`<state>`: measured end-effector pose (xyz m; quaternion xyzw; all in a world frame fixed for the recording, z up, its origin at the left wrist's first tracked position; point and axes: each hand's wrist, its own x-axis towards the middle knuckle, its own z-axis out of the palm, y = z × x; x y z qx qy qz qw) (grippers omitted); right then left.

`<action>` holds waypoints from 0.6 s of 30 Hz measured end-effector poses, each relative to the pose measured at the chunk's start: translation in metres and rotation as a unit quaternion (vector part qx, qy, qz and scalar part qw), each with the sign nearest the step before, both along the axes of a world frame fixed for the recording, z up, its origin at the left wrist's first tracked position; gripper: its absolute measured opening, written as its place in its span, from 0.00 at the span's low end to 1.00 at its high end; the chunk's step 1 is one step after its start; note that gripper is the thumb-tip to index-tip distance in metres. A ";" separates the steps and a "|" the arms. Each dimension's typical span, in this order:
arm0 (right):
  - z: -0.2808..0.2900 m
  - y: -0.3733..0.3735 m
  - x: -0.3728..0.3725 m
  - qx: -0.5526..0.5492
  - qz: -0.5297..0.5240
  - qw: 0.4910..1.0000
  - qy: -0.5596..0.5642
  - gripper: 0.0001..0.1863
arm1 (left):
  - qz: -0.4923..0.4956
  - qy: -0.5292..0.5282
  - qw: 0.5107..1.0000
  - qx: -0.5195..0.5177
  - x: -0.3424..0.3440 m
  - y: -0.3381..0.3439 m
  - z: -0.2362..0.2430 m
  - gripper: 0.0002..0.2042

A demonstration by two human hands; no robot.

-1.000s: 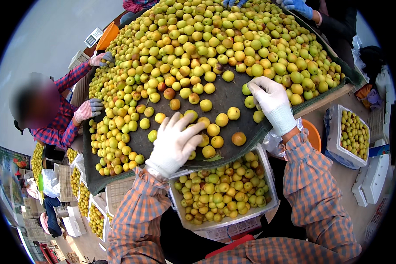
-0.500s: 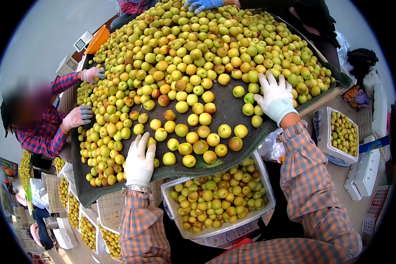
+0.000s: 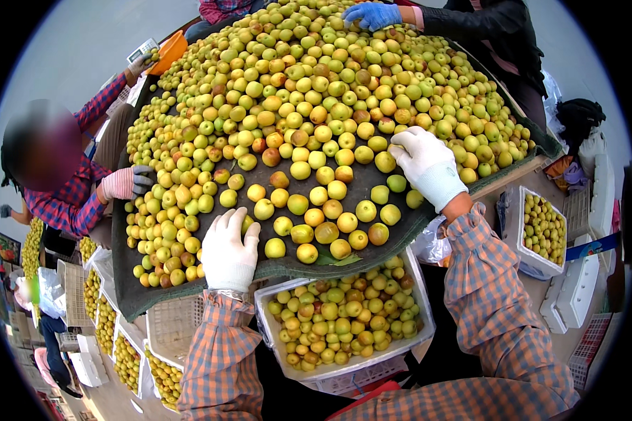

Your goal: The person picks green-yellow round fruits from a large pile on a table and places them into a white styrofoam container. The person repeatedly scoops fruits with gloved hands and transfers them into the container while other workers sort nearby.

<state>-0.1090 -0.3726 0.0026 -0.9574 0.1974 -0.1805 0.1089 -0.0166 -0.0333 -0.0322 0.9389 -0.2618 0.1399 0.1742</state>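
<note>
Small round yellow-green fruits [image 3: 274, 98], some blushed red-brown, are heaped on a dark cloth-covered table [image 3: 256, 179]. My left hand [image 3: 229, 252], in a white glove, rests at the cloth's near edge with its thumb apart and its fingers bent over the cloth beside a few fruits. My right hand [image 3: 426, 167], gloved alike, reaches over the right part of the table. Its fingers curve toward a fruit [image 3: 385, 162] at their tips, and its palm side is hidden. Several loose fruits [image 3: 326, 232] lie between my hands.
Below the near edge stands a white crate [image 3: 428, 309] full of fruits. Another filled white box [image 3: 516, 235] is at the right, with filled crates [image 3: 142, 344] at lower left. A co-worker's striped glove [image 3: 128, 182] and another's blue glove [image 3: 372, 15] are at the heap. An orange basin [image 3: 168, 52] sits far left.
My right hand's fingers have drawn in and shifted slightly left; nearby fruits have slid toward me. The left co-worker's far hand has risen to the orange basin with fruits. The blue glove has moved right.
</note>
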 end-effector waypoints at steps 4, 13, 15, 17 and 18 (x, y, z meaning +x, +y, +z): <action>-0.006 -0.001 0.036 0.020 0.001 1.000 0.004 0.13 | 0.005 -0.013 1.000 0.006 -0.001 0.001 0.002 0.16; -0.019 -0.010 0.110 -0.039 0.010 0.982 0.183 0.19 | 0.028 -0.014 0.999 -0.004 -0.004 0.002 0.000 0.17; -0.015 -0.010 0.110 -0.046 0.035 0.981 0.185 0.19 | 0.030 -0.011 0.999 -0.007 -0.003 0.003 0.000 0.17; -0.015 -0.016 0.111 -0.058 0.055 0.979 0.189 0.20 | 0.028 -0.007 1.000 -0.006 -0.002 0.001 -0.001 0.17; -0.010 -0.011 0.106 -0.056 0.052 0.977 0.198 0.20 | 0.032 -0.004 0.999 -0.002 -0.002 0.000 -0.002 0.17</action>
